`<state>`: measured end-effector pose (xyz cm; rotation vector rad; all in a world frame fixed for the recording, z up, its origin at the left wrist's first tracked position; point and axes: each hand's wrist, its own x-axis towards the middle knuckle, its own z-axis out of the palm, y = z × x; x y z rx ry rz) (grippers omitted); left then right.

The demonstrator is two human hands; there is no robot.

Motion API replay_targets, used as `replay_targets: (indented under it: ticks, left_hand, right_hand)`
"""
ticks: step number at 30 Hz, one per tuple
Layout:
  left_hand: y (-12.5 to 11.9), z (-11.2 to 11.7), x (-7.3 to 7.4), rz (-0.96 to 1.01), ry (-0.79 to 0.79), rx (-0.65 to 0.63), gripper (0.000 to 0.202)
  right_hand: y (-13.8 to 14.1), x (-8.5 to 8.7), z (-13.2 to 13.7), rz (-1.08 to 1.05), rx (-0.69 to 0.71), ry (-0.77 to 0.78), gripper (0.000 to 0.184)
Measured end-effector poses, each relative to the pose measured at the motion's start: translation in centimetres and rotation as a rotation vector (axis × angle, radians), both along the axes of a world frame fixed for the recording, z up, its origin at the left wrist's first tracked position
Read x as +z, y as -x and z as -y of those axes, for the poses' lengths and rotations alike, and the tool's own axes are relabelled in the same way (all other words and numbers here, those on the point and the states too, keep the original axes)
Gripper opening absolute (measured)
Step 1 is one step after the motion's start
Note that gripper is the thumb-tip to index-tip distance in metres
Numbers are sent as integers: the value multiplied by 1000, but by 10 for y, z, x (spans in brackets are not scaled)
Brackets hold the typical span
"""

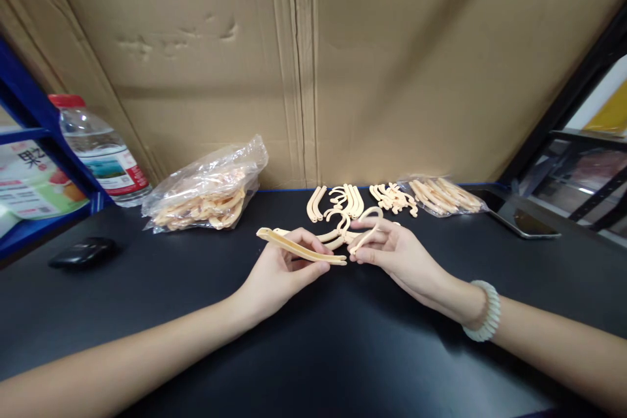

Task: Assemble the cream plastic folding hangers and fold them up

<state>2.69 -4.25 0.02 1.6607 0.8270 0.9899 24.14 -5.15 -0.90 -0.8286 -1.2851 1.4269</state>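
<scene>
Pinched between the thumb and fingers of my left hand [277,271] is a long, slightly curved beige hanger arm [298,249], its slotted end pointing right. My right hand [409,258] grips a beige hanger hook [376,227] by its lower end, with the curve upward. The two parts are close together but apart. Just behind my hands, more beige hanger pieces with a hook [343,223] lie on the black table [313,346], partly hidden by my fingers.
Farther back lie loose hanger arms [313,204], a pile of small hooks [392,196] and a bag of arms [443,196]. A larger plastic bag [210,192], a mouse [83,253] and a water bottle [105,150] stand left. A phone [526,220] lies right. Cardboard [196,65] walls the back.
</scene>
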Motion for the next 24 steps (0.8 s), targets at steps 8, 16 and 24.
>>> replay_targets:
  ticks: [8, 16, 24]
  left_hand:
    - [3, 0, 2, -131, -97, 26, 15]
    - [2, 0, 2, -138, -142, 14, 14]
    - [3, 2, 0, -144, -158, 7, 13]
  right_hand:
    - [2, 0, 1, 62, 163, 9, 13]
    - [1, 0, 1, 56, 250, 60, 20]
    - [2, 2, 0, 109, 278, 45, 20]
